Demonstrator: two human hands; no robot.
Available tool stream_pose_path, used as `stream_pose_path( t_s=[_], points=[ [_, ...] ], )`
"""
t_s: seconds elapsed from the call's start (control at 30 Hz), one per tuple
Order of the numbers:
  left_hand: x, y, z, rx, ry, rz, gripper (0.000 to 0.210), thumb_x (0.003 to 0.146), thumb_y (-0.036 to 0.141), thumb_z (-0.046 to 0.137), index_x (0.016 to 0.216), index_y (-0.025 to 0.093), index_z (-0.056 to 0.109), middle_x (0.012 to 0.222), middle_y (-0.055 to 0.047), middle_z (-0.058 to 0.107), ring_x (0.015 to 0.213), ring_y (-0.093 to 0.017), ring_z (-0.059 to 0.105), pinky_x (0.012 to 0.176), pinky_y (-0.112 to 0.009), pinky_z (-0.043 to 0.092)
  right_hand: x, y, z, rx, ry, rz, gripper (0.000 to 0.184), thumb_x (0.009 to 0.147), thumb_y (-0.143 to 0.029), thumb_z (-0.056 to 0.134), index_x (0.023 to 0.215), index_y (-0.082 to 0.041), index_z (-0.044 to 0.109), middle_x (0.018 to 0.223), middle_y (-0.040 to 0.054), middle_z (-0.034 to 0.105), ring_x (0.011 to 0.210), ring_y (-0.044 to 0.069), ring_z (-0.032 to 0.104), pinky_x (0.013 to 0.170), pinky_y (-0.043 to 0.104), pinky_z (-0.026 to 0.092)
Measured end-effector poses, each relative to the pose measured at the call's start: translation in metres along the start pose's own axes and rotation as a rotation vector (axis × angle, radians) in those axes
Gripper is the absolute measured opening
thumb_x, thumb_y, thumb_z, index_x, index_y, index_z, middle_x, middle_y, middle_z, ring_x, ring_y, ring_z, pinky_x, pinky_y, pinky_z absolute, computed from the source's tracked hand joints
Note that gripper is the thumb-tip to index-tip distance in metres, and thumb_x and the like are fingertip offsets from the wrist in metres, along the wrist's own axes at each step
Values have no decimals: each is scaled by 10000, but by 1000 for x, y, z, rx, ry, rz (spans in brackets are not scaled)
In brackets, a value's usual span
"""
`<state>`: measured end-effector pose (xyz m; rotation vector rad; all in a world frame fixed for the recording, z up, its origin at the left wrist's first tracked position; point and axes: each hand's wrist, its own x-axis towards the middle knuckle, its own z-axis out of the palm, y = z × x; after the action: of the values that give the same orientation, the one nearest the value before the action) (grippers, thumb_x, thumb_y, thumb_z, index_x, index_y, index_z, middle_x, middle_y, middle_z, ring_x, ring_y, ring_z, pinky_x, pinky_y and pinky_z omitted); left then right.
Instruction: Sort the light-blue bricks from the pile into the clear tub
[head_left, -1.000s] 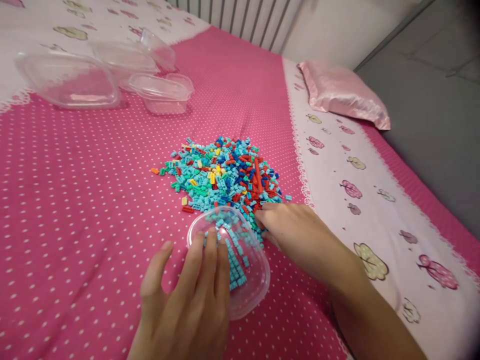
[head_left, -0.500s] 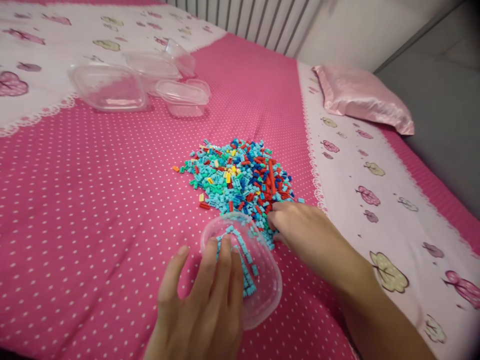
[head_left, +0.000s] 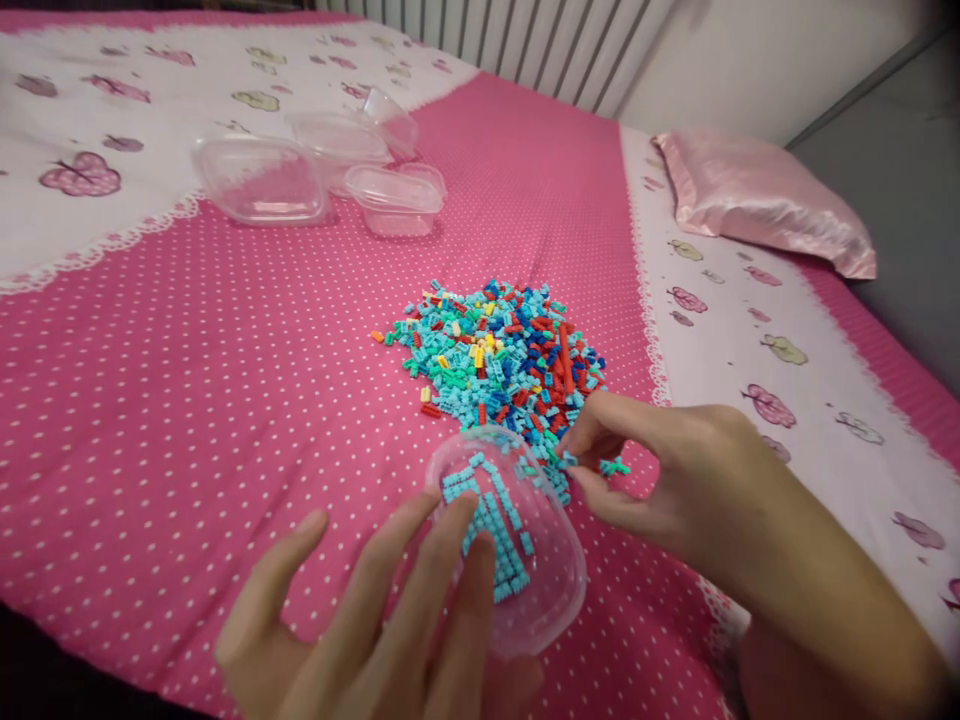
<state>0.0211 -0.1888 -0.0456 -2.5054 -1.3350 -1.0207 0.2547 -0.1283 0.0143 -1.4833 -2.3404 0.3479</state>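
Observation:
In the head view, my left hand (head_left: 390, 610) is open, fingers spread over the near left side of a clear plastic lid or shallow tray (head_left: 551, 610); whether the fingertips touch it I cannot tell. Light-blue toy bricks (head_left: 491, 525) lie on it in rows, partly behind my fingers. My right hand (head_left: 660, 460) pinches a small light-blue toy brick (head_left: 568, 461) between thumb and index finger, at the right edge of a loose pile of toy bricks (head_left: 480, 370). The pile mixes light blue, green, dark blue, red and yellow. The lid's far edge meets the pile.
Several clear plastic containers (head_left: 259, 185) stand at the back left of the pink dotted bedspread (head_left: 225, 400). A shiny pink pillow (head_left: 765, 205) lies at the back right, near a grey panel. Metal bars (head_left: 517, 45) rise behind the bed.
My right hand has drawn back from the pile, its thumb and index finger now showing a small brick. My left hand has shifted toward me and left, uncovering more brick rows.

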Motion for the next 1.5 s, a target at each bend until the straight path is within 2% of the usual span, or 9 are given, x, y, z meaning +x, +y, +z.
stream_pose_path(
  t_s=[0.13,0.3,0.47,0.67,0.77,0.9,1.1,1.27,1.5],
  points=[
    [21,-9,-3,-109,-85,-211,175,994,346,610,1131,348,720,1199,49,769,1078,-224,666,1161,-514,222,4,-20,12,120,47,-56,198,802,-23,614,837,-215,649,745,-88,710,648,64,664,618,181,454],
    [40,-12,7,-221,-92,-342,106,967,344,672,1026,413,727,1155,78,735,1067,-243,636,977,-479,260,2,-26,21,106,131,-143,194,829,-35,693,896,-218,690,846,-65,763,776,115,720,711,222,495],
    [45,-13,12,-301,-67,-376,157,939,214,666,941,352,740,1159,27,727,1093,-289,629,931,-506,281,1,-24,26,122,185,-202,151,945,-114,691,1021,-244,706,973,-67,802,879,112,742,798,217,509],
    [46,-21,17,-282,-34,-413,227,995,314,639,825,379,776,1149,26,752,1080,-295,632,910,-531,317,1,-25,29,140,115,-188,294,1003,-96,598,1185,-286,728,1082,-57,815,959,116,749,857,232,521],
    [48,-24,15,-220,-41,-382,242,1014,357,625,835,392,784,1151,25,759,1085,-303,637,912,-543,340,3,-23,31,85,105,-178,219,1017,-154,598,1118,-268,755,1018,-25,814,907,153,744,801,279,534],
    [35,-24,4,-74,-73,-190,248,1061,362,539,974,319,767,1319,-54,696,1256,-321,597,1013,-574,338,8,-23,37,-93,154,-174,101,963,-181,686,980,-193,784,1030,61,768,940,223,690,822,361,529],
    [8,-11,-1,5,-175,-27,458,1106,486,371,1065,239,755,1512,-81,598,1517,-230,405,1302,-467,87,15,-35,54,-448,229,-80,61,807,-190,857,808,-204,797,1137,112,751,1057,340,619,886,478,495],
    [8,-5,5,72,-169,10,604,1109,521,291,1024,192,790,1447,-91,660,1464,-247,466,1332,-426,-14,14,-38,59,-473,194,-62,59,838,-205,834,892,-222,819,1167,107,743,1100,336,596,967,508,443],
    [11,-6,6,85,-164,-8,588,1095,542,339,1024,200,811,1422,-73,687,1416,-259,512,1331,-405,-51,14,-38,60,-434,191,-64,77,867,-171,791,851,-246,792,1100,93,734,1040,310,568,948,483,400]
  ],
)
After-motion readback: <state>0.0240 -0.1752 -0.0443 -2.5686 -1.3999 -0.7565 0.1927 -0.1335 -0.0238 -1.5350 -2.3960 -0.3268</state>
